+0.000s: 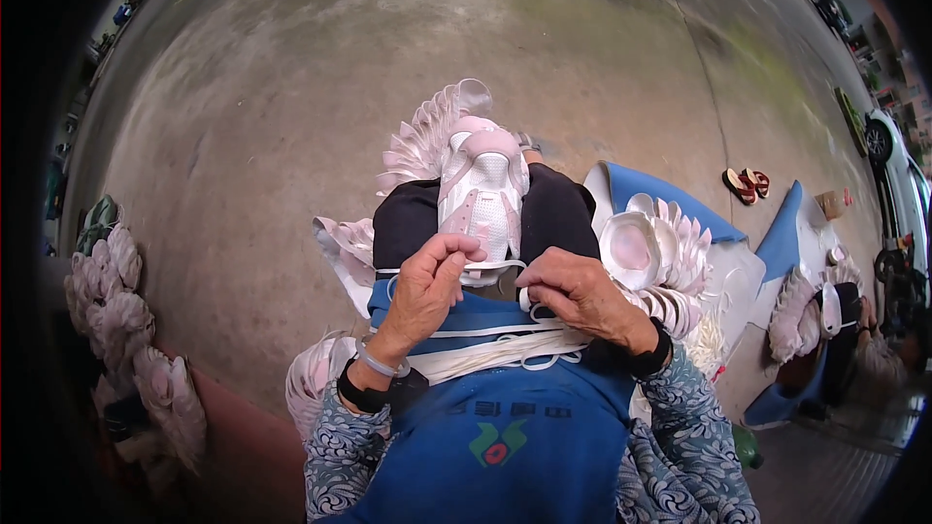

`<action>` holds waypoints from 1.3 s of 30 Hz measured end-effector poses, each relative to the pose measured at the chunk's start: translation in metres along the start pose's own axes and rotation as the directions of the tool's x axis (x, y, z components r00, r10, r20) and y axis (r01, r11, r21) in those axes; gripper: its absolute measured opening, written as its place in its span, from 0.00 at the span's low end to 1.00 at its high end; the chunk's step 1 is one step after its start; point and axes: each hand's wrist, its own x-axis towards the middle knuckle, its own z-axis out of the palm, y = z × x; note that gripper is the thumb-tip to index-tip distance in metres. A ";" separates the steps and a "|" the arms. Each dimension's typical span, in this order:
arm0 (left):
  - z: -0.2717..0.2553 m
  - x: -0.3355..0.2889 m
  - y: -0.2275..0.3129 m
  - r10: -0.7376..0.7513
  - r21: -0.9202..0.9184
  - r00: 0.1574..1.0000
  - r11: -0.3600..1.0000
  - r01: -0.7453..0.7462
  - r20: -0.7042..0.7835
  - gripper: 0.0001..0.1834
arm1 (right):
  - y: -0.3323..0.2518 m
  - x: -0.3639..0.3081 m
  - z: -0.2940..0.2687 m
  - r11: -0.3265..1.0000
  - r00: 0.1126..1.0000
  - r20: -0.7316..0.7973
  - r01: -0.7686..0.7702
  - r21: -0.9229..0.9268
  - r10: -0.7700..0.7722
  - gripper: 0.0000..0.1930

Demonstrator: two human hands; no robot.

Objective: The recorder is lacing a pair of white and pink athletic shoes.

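A white and pink shoe upper [482, 206] lies over my knees, its lace holes toward me. My left hand [427, 286] is at the near left end of the upper, fingers curled in a pinch on a white shoelace [497, 265]. That lace runs across the upper's near end to my right hand [578, 293], whose thumb and fingers are also closed on it. A small loop of lace shows at the right fingertips. A bundle of white shoelaces [495, 351] lies across my lap on the blue apron [417, 461].
Nested uppers stand in a row [427, 141] beyond my knees, and another stack [670, 247] sits to my right by a blue sheet [660, 199]. More uppers are piled [112, 301] at far left. Sandals [746, 185] rest on the concrete; another person's arm [867, 315] shows at far right.
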 end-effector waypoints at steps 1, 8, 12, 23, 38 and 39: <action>0.007 0.002 0.003 -0.061 -0.038 0.996 0.997 0.063 0.070 0.11 | -0.002 0.001 0.009 0.999 0.998 -0.022 0.051 -0.013 -0.052 0.08; -0.007 0.004 -0.008 -0.040 0.201 0.999 0.979 0.036 0.017 0.12 | 0.046 -0.042 -0.042 0.810 0.729 -0.489 -0.582 -0.073 0.479 0.16; -0.020 0.004 -0.008 -0.026 0.048 0.995 0.998 0.031 -0.097 0.13 | 0.074 -0.058 -0.033 0.770 0.784 -0.199 -0.617 -0.160 0.587 0.21; -0.022 0.006 -0.018 -0.059 0.033 0.991 0.997 0.063 -0.120 0.11 | 0.048 -0.033 -0.046 0.864 0.784 -0.368 -0.419 0.279 0.500 0.10; 0.012 0.019 -0.006 -0.187 -0.386 0.947 0.879 0.280 0.262 0.21 | 0.008 0.009 0.010 0.938 0.959 0.039 -0.283 0.200 0.281 0.16; 0.012 0.020 -0.010 -0.197 -0.347 0.948 0.896 0.277 0.248 0.19 | 0.009 0.009 0.009 0.938 0.959 0.040 -0.284 0.201 0.281 0.16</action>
